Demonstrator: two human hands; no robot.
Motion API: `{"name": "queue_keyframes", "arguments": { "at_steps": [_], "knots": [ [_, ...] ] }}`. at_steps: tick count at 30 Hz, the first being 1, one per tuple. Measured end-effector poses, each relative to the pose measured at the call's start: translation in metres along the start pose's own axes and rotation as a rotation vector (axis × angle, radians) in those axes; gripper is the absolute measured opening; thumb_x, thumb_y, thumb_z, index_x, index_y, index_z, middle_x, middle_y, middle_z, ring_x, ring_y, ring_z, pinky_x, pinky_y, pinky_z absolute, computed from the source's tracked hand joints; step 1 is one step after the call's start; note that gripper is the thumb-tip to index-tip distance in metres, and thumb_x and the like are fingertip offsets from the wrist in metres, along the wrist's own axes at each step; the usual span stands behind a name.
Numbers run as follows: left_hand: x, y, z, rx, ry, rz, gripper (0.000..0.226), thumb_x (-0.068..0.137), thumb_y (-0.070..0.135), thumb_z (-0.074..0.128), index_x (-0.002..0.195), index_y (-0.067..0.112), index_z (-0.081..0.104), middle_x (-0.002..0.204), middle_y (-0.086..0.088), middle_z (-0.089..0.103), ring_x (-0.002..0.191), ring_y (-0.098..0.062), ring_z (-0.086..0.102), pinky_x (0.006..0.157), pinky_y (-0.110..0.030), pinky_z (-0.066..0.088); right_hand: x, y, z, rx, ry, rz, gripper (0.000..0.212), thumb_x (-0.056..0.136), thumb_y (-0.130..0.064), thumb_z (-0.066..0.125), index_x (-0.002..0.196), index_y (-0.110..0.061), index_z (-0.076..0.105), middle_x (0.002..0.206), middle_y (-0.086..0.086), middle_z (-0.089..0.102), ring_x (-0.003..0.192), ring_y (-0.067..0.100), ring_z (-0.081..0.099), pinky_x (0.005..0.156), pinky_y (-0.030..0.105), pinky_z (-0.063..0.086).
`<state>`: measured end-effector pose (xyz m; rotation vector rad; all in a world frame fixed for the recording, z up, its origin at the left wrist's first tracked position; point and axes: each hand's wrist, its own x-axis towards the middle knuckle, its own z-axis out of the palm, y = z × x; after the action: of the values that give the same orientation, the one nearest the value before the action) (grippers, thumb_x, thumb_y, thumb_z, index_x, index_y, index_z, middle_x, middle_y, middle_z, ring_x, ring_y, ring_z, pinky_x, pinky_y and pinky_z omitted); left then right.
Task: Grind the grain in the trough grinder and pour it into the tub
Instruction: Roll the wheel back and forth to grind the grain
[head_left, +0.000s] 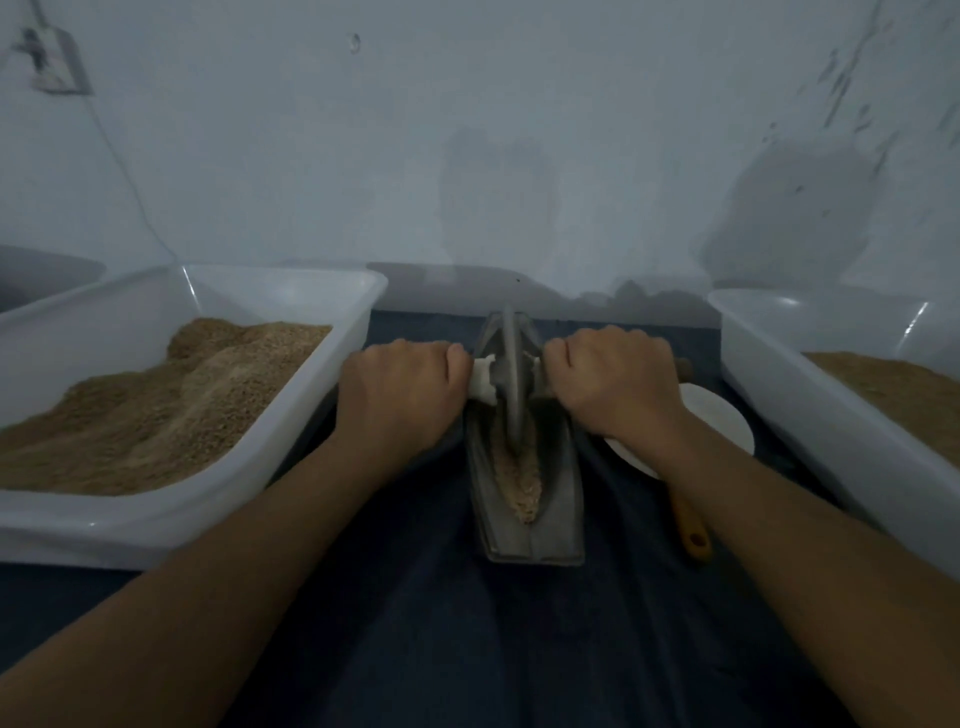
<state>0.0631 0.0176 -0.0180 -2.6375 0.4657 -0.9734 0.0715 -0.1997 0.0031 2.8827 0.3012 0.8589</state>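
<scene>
The grinder (524, 478), a narrow grey metal trough, lies lengthwise on a dark blue cloth (467, 639), its near end toward the person. A thin metal wheel (510, 379) stands upright in the trough near its far end, with an axle sticking out to each side.

The left hand (400, 395) curls tight round the axle on the wheel's left, knuckles up; a white wrap (482, 382) on the axle shows just beside its thumb. The right hand (613, 382) grips the axle on the wheel's right in the same way, and a brown axle tip (684, 368) pokes out past its outer edge. The wheel sits between the two fists, touching neither.

Pale crushed grain (519, 480) lies along the trough floor from under the wheel toward the near end.

A white tub (291, 395) stands just left of the left forearm, heaped with tan meal (156, 410). A second white tub (810, 415) stands at the right, also holding tan meal; the frame edge cuts it off.

Behind the right wrist lies a white dish (722, 421), partly covered by the forearm. A yellow handle (693, 530) comes out from under that forearm; what it belongs to is hidden. The far end of the trough is lost behind the wheel and in dim light. The fingers of both hands are tucked under the axle, out of sight.
</scene>
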Motion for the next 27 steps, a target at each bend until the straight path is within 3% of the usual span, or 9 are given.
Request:
{"name": "queue_keyframes", "arguments": {
  "at_steps": [4,7,9,12,14,17,21,24,27],
  "knots": [
    [0.035,-0.004,0.021,-0.083,-0.171,-0.115,0.016,0.103,0.025,0.041,0.088,0.019,0.036,0.074,-0.001,0.039,0.071,-0.025,0.043,0.050,-0.028,0.022,0.039,0.007,0.013,0.039,-0.047,-0.031,0.043,0.103,-0.031,0.026,0.070,-0.014,0.048,0.067,-0.001,0.050,0.067,0.024,0.054,0.055,0.031,0.028],
    [0.051,-0.011,0.028,-0.300,-0.303,-0.282,0.029,0.103,0.036,0.028,0.093,0.017,0.048,0.084,-0.005,0.047,0.078,-0.027,0.046,0.064,-0.035,0.032,0.053,0.008,0.014,0.104,-0.106,0.017,0.052,0.104,-0.038,0.027,0.070,-0.015,0.058,0.071,0.003,0.059,0.064,0.021,0.052,0.055,0.032,0.029],
    [0.052,-0.013,0.027,-0.322,-0.335,-0.283,0.030,0.103,0.037,0.027,0.094,0.018,0.048,0.091,-0.008,0.052,0.081,-0.029,0.047,0.068,-0.038,0.035,0.053,0.007,0.013,0.110,-0.124,0.050,0.052,0.103,-0.040,0.026,0.071,-0.015,0.059,0.073,0.003,0.059,0.064,0.019,0.050,0.054,0.032,0.027],
    [0.038,-0.010,0.019,-0.168,-0.216,-0.122,0.014,0.103,0.027,0.038,0.093,0.018,0.035,0.084,-0.007,0.049,0.074,-0.028,0.047,0.060,-0.036,0.037,0.040,0.003,0.008,0.047,-0.075,0.031,0.049,0.102,-0.038,0.023,0.068,-0.016,0.051,0.070,0.001,0.056,0.059,0.018,0.044,0.053,0.031,0.024],
    [0.025,-0.007,0.012,-0.087,-0.144,-0.050,0.019,0.102,0.023,0.044,0.090,0.020,0.029,0.082,-0.005,0.050,0.071,-0.026,0.048,0.055,-0.032,0.033,0.024,0.000,0.004,0.037,-0.050,0.071,0.048,0.101,-0.040,0.023,0.071,-0.013,0.048,0.070,-0.004,0.048,0.063,0.020,0.043,0.058,0.032,0.027],
    [0.003,-0.003,0.001,-0.065,-0.084,-0.013,0.015,0.101,0.027,0.046,0.091,0.020,0.036,0.090,-0.003,0.060,0.072,-0.027,0.057,0.055,-0.032,0.034,-0.007,-0.007,-0.008,-0.065,0.005,0.016,0.048,0.092,-0.040,0.003,0.073,-0.022,0.042,0.067,-0.008,0.037,0.063,0.020,0.038,0.056,0.033,0.021],
    [-0.026,0.001,-0.020,-0.214,-0.003,-0.138,0.024,0.101,0.036,0.024,0.090,0.026,0.043,0.083,0.003,0.055,0.068,-0.021,0.046,0.060,-0.034,0.035,-0.043,-0.014,-0.021,-0.074,0.207,-0.041,0.042,0.101,-0.021,0.014,0.068,-0.019,0.040,0.059,-0.001,0.037,0.051,0.024,0.033,0.053,0.034,0.023],
    [-0.040,0.007,-0.031,-0.286,0.029,-0.211,0.034,0.102,0.040,0.011,0.090,0.029,0.041,0.082,0.007,0.053,0.070,-0.019,0.045,0.064,-0.037,0.037,-0.048,-0.012,-0.021,0.026,0.324,-0.049,0.041,0.104,-0.026,0.024,0.067,-0.020,0.040,0.058,-0.003,0.034,0.050,0.021,0.030,0.054,0.036,0.021],
    [-0.036,0.006,-0.029,-0.265,0.030,-0.201,0.034,0.102,0.040,0.011,0.090,0.029,0.042,0.082,0.007,0.053,0.069,-0.019,0.044,0.062,-0.036,0.036,-0.045,-0.012,-0.018,0.045,0.327,-0.042,0.041,0.102,-0.028,0.026,0.065,-0.020,0.042,0.056,-0.004,0.036,0.048,0.021,0.031,0.054,0.035,0.021]
  ]
}}
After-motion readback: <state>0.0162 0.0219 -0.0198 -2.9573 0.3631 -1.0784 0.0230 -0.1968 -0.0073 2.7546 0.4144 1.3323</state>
